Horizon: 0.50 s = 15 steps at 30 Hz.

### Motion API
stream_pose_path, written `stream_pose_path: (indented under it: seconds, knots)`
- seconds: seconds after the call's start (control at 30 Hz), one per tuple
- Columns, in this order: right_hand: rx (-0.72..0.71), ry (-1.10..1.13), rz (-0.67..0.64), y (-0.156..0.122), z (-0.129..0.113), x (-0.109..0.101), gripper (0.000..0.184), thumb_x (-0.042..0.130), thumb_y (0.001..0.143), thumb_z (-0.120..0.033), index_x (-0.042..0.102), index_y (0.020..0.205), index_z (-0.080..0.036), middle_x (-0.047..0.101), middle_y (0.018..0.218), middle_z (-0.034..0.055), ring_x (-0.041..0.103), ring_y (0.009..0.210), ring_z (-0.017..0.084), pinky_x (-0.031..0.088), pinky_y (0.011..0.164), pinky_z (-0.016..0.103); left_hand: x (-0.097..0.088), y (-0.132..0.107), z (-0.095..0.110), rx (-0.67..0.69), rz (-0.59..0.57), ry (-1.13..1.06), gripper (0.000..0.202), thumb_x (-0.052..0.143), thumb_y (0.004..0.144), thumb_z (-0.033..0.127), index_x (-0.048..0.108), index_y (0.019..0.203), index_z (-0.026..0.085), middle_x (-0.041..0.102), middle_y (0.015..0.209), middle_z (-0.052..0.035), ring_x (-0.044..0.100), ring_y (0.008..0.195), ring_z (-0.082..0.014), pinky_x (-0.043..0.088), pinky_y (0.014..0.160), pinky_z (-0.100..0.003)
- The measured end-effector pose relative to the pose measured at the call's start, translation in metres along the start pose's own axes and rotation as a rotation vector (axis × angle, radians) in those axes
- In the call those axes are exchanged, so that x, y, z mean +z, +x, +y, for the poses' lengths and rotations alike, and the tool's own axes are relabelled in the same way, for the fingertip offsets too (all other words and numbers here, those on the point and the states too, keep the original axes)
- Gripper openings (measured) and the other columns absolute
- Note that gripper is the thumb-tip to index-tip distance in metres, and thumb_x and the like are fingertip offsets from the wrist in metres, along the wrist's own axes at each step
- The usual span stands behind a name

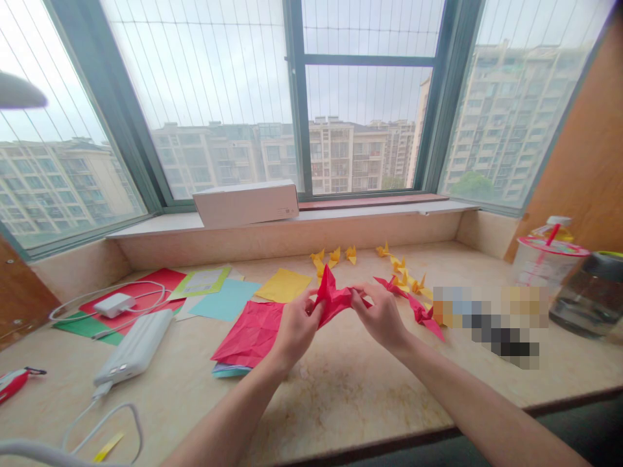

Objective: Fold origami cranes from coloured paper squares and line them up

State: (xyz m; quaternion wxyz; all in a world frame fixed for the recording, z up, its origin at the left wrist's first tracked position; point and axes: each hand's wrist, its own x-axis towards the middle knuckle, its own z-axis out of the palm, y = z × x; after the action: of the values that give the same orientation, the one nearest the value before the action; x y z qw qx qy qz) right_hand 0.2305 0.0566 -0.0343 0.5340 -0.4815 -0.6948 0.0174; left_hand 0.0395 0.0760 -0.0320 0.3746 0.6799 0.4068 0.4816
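Observation:
Both my hands hold one folded red paper figure above the marble counter. My left hand pinches its left side, fingers closed on the paper. My right hand pinches its right end. Under my left hand a creased red sheet lies on a small stack of coloured sheets. Two finished red paper cranes lie just right of my right hand. Several small yellow paper cranes stand in a row behind them.
A yellow sheet, a light blue sheet and more coloured paper lie at the left. A white power bank, a charger with cable, a white box on the sill, a lidded cup and a glass jar stand around.

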Motion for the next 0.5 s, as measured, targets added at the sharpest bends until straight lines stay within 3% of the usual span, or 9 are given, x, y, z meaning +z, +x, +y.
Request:
stream_pose_path:
  seconds: [0.17,0.3,0.4,0.5]
  knots:
    - [-0.029,0.087,0.034,0.002,-0.003,-0.003,0.029,0.05,0.096,-0.04,0.069,0.086,-0.021,0.073,0.085,0.0048,0.067,0.081,0.021,0.049,0.074,0.032,0.0,0.002,0.002,-0.056,-0.066,-0.117,0.038,0.064,0.081,0.045,0.07,0.097,0.011,0.072,0.078,-0.0078,0.063,0.065,-0.0172,0.043,0.055,-0.022]
    - [-0.078,0.19,0.031,0.003,-0.004,-0.005,0.026,0.051,0.096,-0.038,0.071,0.094,-0.022,0.072,0.1,0.0067,0.067,0.097,0.021,0.051,0.086,0.033,-0.002,0.003,0.004,-0.07,-0.098,-0.143,0.025,0.064,0.079,0.033,0.069,0.092,0.012,0.071,0.083,-0.0074,0.064,0.07,-0.0171,0.046,0.061,-0.023]
    - [-0.094,0.225,-0.03,0.004,-0.004,-0.007,0.027,0.05,0.097,-0.038,0.071,0.097,-0.022,0.072,0.104,0.008,0.066,0.102,0.022,0.051,0.089,0.035,-0.003,0.003,0.009,-0.078,-0.136,-0.253,0.026,0.064,0.078,0.027,0.066,0.1,0.014,0.072,0.094,-0.0074,0.066,0.081,-0.0188,0.05,0.072,-0.026]
    - [-0.112,0.246,-0.134,0.005,-0.004,-0.007,0.029,0.048,0.098,-0.039,0.071,0.097,-0.022,0.072,0.1,0.0078,0.066,0.097,0.022,0.051,0.086,0.035,-0.004,0.003,0.013,-0.124,-0.163,-0.419,0.032,0.065,0.08,0.035,0.064,0.105,0.016,0.071,0.098,-0.0077,0.067,0.084,-0.02,0.051,0.076,-0.029]
